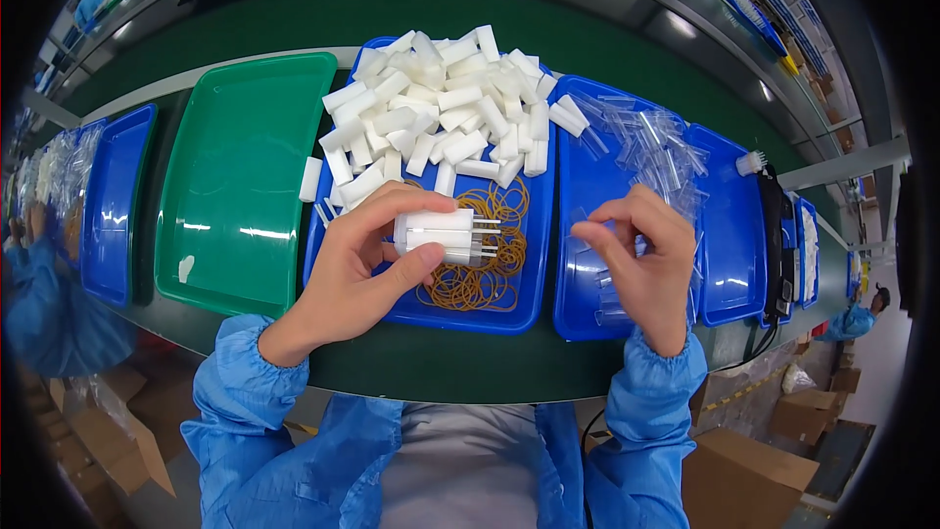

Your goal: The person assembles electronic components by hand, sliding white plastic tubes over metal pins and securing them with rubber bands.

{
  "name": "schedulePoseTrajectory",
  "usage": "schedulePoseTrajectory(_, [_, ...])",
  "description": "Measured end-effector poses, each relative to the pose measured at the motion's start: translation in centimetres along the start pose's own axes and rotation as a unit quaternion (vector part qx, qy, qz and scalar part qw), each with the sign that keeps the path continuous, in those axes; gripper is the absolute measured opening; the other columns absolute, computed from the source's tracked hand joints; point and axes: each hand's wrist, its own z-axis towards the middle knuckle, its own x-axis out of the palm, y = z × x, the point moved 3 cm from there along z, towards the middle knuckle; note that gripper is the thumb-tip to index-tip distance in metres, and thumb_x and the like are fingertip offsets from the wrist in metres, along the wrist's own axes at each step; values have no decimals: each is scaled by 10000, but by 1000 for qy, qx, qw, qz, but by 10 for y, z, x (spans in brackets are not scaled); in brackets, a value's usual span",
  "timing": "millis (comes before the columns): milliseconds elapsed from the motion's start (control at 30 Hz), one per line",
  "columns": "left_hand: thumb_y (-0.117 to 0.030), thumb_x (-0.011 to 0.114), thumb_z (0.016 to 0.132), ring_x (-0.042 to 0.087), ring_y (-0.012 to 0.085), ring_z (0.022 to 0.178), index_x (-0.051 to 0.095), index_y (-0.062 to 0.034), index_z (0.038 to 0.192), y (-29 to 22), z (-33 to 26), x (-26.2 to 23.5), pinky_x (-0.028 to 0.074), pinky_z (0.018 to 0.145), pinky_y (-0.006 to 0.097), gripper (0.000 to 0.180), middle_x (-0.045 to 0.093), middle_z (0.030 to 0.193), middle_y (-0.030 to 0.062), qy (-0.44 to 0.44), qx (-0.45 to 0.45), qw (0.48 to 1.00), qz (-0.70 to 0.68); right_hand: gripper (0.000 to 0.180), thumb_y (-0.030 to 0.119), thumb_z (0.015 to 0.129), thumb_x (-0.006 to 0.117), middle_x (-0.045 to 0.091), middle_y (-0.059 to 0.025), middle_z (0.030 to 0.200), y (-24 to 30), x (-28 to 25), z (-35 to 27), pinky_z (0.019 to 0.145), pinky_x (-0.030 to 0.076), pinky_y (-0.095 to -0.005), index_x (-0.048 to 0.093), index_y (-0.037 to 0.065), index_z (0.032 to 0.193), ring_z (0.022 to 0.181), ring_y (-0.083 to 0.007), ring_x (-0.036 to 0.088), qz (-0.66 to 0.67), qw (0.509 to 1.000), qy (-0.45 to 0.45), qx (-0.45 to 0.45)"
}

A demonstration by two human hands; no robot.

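My left hand [362, 269] is closed around a small bundle of white foam blocks [441, 235] edged with clear plastic. Several thin white prongs stick out of its right end. Beneath that bundle, tan rubber bands [470, 284] lie in the front part of a blue tray [534, 309]. White foam blocks [431, 108] are heaped at the back of the same tray. My right hand [651, 245] hovers over another blue tray [578, 318] of clear plastic pieces [651, 142]. Its thumb and forefinger are pinched together; whatever sits between them, if anything, cannot be made out.
To the left are a green tray [245, 167] and a blue tray [117, 206]. A further blue tray [734, 255] stands at the right, with a small white pronged piece [751, 163] at its far edge. Cardboard boxes [749, 480] sit below the bench. A person in blue [64, 304] is at far left.
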Motion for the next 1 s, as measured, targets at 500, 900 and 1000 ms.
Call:
schedulePoseTrajectory(500, [-51, 690, 903, 602, 208, 1108, 638, -36, 1220, -1, 0, -3, 564, 822, 293, 322, 538, 1222, 112, -48, 113, 982, 144, 236, -30, 860, 730, 676, -78, 873, 11, 42, -11, 636, 510, -232, 705, -21, 1094, 744, -103, 638, 337, 933, 7, 124])
schedulePoseTrajectory(900, [-71, 776, 813, 617, 231, 1070, 706, -45, 1144, -1, 2, 2, 530, 824, 330, 339, 599, 1176, 122, -43, 132, 965, 222, 222, -10, 853, 746, 713, -112, 860, 18, 50, -17, 655, 517, -240, 717, -19, 1073, 741, -121, 668, 348, 935, 17, 72])
schedulePoseTrajectory(1000, [-61, 786, 804, 636, 216, 1008, 721, -42, 1125, -6, 2, 2, 531, 815, 319, 329, 606, 1178, 119, -34, 151, 955, 252, 218, -9, 850, 750, 717, -117, 845, 19, 49, -18, 649, 517, -238, 716, -29, 1065, 732, -127, 676, 341, 938, 13, 67])
